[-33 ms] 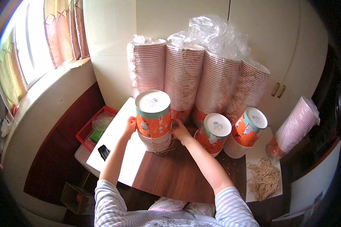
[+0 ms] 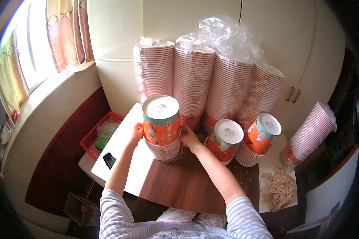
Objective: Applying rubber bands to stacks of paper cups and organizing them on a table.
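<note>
An upside-down stack of orange paper tubs (image 2: pixel 161 129), with a teal band and white base, stands on the brown tabletop in front of me. My left hand (image 2: pixel 138 130) has its fingers curled against the stack's left side, and my right hand (image 2: pixel 190 138) grips the right side at about the same height. Part of the fingers on both hands is hidden by the tubs. Loose beige twine (image 2: pixel 173 157) hangs around the lower rims, close below my right hand. To the right stand two shorter upside-down stacks, one orange tub stack (image 2: pixel 223 143) and another tub stack (image 2: pixel 261 137).
Tall plastic-wrapped tub stacks (image 2: pixel 193 75) line the back before a cream cupboard (image 2: pixel 291 47). One more wrapped stack (image 2: pixel 313 129) leans at far right. A heap of twine (image 2: pixel 278 187) lies on the right. Leftward are a black object (image 2: pixel 109 160) and a red basket (image 2: pixel 92 137).
</note>
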The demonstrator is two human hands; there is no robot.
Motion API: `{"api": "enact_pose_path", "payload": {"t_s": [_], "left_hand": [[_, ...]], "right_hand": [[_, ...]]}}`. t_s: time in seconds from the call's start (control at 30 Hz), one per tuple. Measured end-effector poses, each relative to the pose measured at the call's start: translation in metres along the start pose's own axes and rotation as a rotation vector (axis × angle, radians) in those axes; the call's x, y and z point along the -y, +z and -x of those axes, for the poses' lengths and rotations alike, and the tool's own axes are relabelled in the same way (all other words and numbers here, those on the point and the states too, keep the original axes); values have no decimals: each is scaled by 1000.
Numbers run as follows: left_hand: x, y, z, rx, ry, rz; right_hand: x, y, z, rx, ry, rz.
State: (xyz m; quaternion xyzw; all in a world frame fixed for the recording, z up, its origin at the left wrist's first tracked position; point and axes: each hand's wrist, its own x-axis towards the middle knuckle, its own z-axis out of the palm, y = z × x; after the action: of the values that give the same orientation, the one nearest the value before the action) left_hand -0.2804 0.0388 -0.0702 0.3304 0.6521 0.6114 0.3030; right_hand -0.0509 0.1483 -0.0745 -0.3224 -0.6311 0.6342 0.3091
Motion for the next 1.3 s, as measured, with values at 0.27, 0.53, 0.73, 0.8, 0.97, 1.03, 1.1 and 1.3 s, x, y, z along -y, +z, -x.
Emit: {"api": "enact_pose_path", "payload": {"t_s": [0.27,0.53,0.73,0.8,0.97,1.03,1.1,1.3], "left_hand": [[1,2,5,-23,-13,-21],[3,4,7,-58,-45,-58],[11,-26,8,-273,345,-76],[-52,-1,40,-367,526,-380],[-123,23,80,-356,858,-726],[-133,38,89,-285,896,-920],[-132,46,83,-210,940,-1002],[-136,46,76,-4,864,-985]], "right_hand": [[12,7,11,-24,-24,-34],[15,3,16,-18,-10,56],[13,11,38,108,-90,62],[14,-3,52,61,46,-29],[14,-3,62,106,287,-317],[18,-2,65,105,317,-398],[16,-2,63,95,309,-432],[3,-23,51,-49,297,-583]]}}
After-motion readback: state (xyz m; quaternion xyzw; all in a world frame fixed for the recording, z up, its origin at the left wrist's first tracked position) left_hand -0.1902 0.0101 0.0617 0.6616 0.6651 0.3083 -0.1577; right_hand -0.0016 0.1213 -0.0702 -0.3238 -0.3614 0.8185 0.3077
